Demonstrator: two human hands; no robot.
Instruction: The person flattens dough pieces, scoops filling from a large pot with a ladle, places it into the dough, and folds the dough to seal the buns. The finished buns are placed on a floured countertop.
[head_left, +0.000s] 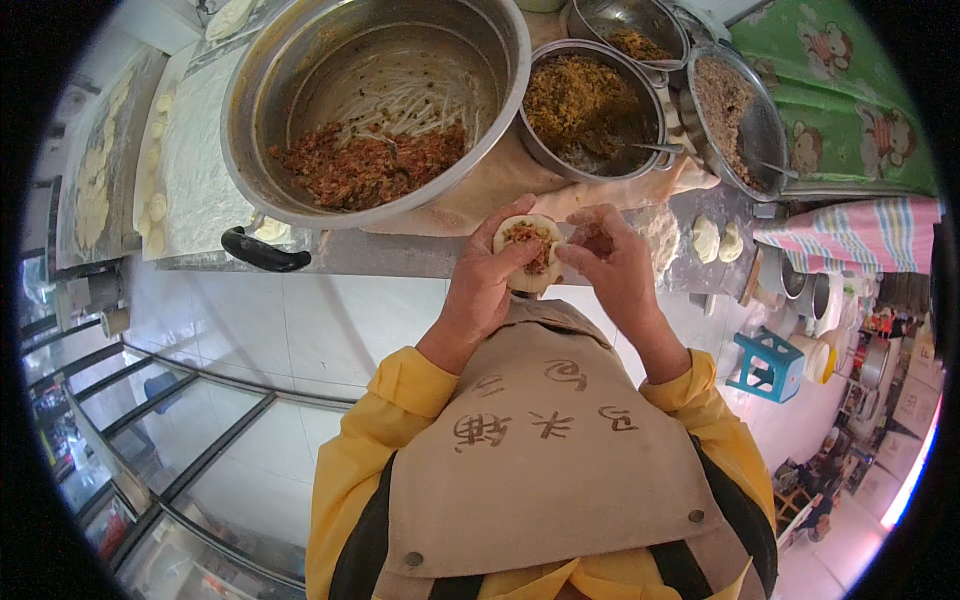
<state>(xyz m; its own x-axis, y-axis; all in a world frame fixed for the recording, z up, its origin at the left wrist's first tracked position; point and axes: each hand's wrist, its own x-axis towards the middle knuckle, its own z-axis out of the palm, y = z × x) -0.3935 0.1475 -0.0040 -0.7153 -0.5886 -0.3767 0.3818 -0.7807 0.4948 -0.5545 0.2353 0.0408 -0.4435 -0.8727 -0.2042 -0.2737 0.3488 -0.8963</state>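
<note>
My left hand (484, 274) holds a round dough wrapper (528, 279) with meat filling (523, 237) in its middle, the thumb resting on the filling. At the wrapper's right edge is my right hand (607, 251), its thumb and fingertips pinching the dough. Beyond them stands a large metal basin (508, 135) with a mass of reddish minced filling (360, 169) at its near side. To its right, a metal pot (661, 124) contains a yellow-brown filling (574, 97) and a spoon (652, 148).
Two dough pieces (705, 238) and a floury dough mound (658, 236) lie on the counter at right. The basin's black handle (266, 251) juts over the counter edge. Farther right are a bowl of brownish filling (780, 142) and a blue plastic stool (766, 365).
</note>
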